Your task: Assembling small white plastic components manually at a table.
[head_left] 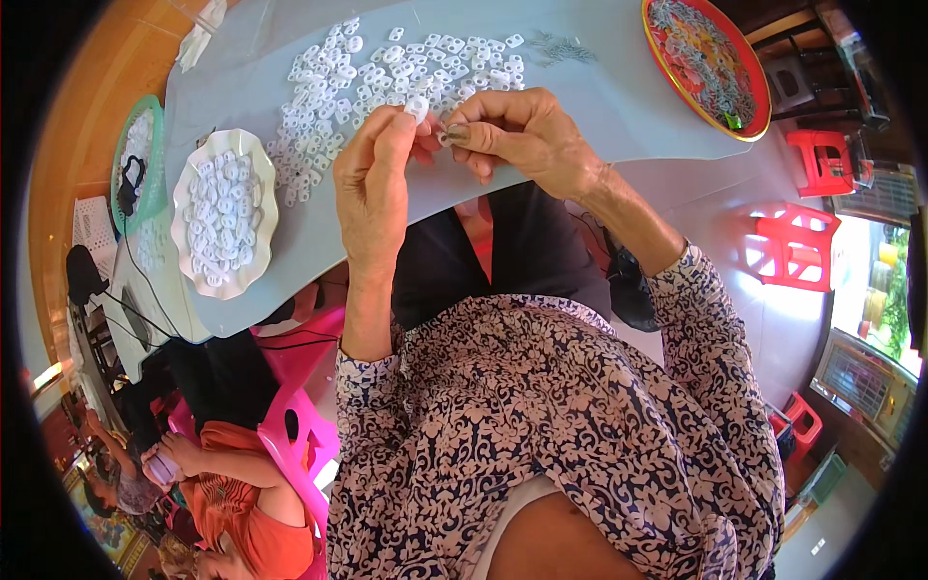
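My left hand (375, 184) is closed in a pinch, with a small white oval plastic piece (417, 107) held upright between thumb and fingertips. Close beside it, my right hand (532, 143) pinches another small pale piece (445, 138); the fingers mostly cover it, so its kind is unclear. Both hands hover over the table's near edge. Just beyond them lies a wide scatter of small white plastic pieces with holes (416, 68). A little heap of thin grey metal pins or nails (561, 48) is on the table to its right.
On the blue-grey table (599, 111), a white scalloped dish (182, 208) of white pieces stands left. A green basket (155, 102) is beyond it. A red tray (764, 101) of metal pins sits far right. Red stools (797, 246) stand right; a person in orange (256, 503) sits left.
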Motion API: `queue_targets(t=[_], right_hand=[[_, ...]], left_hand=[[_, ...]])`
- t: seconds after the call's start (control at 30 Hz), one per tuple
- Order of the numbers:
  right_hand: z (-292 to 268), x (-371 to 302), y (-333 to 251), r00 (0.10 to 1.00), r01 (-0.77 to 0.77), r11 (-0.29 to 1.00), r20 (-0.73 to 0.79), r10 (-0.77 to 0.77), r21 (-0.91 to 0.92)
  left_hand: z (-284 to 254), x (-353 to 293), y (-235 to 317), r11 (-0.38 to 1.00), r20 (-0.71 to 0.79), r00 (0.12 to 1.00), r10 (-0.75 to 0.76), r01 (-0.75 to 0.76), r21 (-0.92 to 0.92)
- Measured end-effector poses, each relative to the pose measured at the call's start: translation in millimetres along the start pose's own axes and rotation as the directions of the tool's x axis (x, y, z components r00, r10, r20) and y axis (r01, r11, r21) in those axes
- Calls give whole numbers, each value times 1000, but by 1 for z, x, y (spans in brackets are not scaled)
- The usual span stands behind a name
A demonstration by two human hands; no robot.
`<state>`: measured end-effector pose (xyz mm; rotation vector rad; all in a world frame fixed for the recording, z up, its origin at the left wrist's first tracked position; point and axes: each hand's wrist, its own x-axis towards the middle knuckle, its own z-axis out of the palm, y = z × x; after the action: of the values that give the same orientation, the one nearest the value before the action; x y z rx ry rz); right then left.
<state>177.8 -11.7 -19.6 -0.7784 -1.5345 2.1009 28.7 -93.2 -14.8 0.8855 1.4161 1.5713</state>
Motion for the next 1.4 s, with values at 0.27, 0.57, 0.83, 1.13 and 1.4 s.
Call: queue_targets(t=[0.27, 0.57, 0.83, 1.13, 1.4], right_hand=[[1, 5, 4, 997, 67, 998, -31, -68, -19], [0, 4, 2, 999, 43, 997, -27, -45, -66], [-3, 2, 6, 998, 57, 997, -14, -58, -54], [2, 1, 7, 993, 104, 991, -48, -108, -78], [5, -1, 14, 968, 242, 964, -36, -247, -109]], left_hand=[[-4, 2, -1, 990, 73, 997, -10, 0, 138], [-3, 1, 0, 987, 70, 997, -40, 29, 156], [-6, 1, 2, 919, 208, 976, 71, -145, 367], [-7, 4, -2, 910, 224, 967, 118, -196, 366], [-10, 3, -5, 968, 214, 975, -64, 9, 249]])
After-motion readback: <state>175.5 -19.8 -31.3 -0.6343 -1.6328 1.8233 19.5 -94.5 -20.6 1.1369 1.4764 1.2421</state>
